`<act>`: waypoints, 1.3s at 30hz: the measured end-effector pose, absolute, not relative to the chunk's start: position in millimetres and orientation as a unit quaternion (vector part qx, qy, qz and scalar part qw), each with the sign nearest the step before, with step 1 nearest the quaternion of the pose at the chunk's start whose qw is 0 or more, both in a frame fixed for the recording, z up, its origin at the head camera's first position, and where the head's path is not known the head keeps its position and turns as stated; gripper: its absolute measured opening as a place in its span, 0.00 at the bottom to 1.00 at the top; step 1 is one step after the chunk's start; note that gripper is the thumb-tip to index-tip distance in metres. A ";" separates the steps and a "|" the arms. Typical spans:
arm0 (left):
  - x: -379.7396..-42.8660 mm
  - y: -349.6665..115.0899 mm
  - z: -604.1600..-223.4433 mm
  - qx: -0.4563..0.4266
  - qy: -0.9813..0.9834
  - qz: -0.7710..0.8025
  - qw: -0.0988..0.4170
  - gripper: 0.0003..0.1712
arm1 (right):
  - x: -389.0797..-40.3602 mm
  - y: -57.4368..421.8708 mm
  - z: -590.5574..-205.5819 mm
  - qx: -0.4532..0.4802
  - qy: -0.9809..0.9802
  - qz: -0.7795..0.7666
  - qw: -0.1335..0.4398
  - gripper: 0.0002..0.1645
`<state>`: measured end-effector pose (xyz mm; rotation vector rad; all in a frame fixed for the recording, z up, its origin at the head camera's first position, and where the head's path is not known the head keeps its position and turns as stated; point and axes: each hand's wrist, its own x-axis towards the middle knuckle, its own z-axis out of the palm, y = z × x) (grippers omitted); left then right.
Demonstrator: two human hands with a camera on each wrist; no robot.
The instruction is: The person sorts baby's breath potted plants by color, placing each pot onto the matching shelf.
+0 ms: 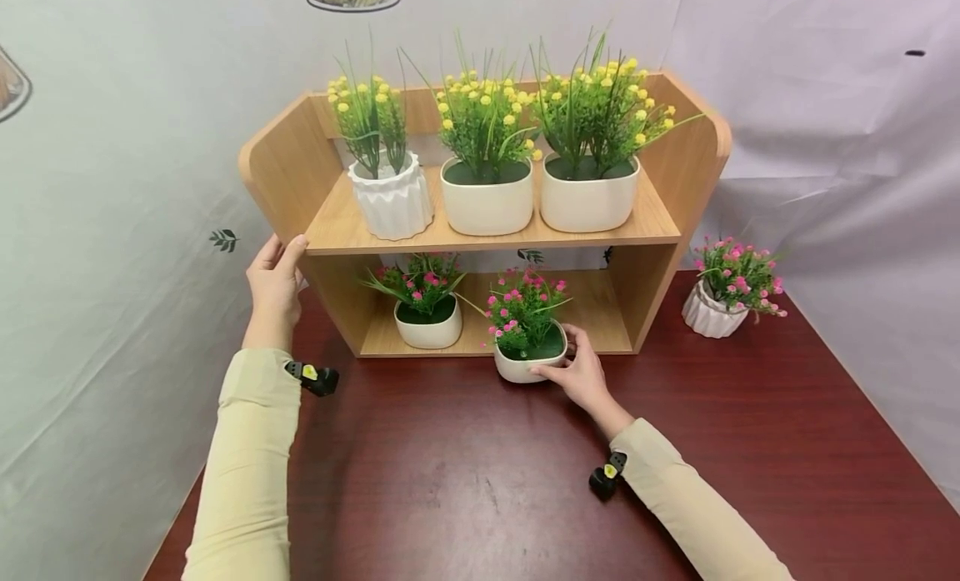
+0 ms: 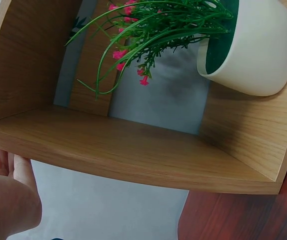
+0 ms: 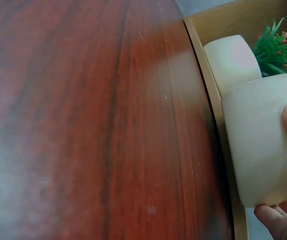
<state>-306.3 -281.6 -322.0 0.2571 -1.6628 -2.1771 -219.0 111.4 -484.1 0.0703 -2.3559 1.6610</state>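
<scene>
My right hand (image 1: 581, 373) grips a white oval pot (image 1: 517, 371) of pink flowers, thumb on its front and fingers round its right end. The pot overlaps the front edge of the shelf's lower level, slightly tilted toward the front. In the right wrist view, the pot (image 3: 258, 140) hides part of the shelf. My left hand (image 1: 276, 285) touches the outer side of the wooden shelf's left panel (image 1: 288, 160); in the left wrist view, its fingers (image 2: 23, 170) reach up to that panel. Beside the held pot, another white pot (image 1: 429, 329) with pink flowers stands on the lower level.
On the upper level stand a ribbed white pot (image 1: 393, 202) and two smooth oval pots, left (image 1: 487, 210) and right (image 1: 590, 204), all with yellow flowers. A ribbed pot (image 1: 714, 313) of pink flowers stands right of the shelf on the dark red table (image 1: 465, 473).
</scene>
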 end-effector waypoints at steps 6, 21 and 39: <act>-306.0 -281.5 -322.4 0.091 -0.584 -0.783 0.196 0.26 | -227.4 105.6 -481.5 0.006 -0.813 0.574 0.099 0.52; -308.2 -282.3 -323.9 0.087 -0.581 -0.785 0.197 0.26 | -237.4 91.1 -477.5 -0.046 -0.821 0.558 0.113 0.50; -309.4 -282.4 -323.3 0.091 -0.572 -0.791 0.198 0.25 | -246.9 64.4 -492.3 -0.045 -0.775 0.601 0.190 0.42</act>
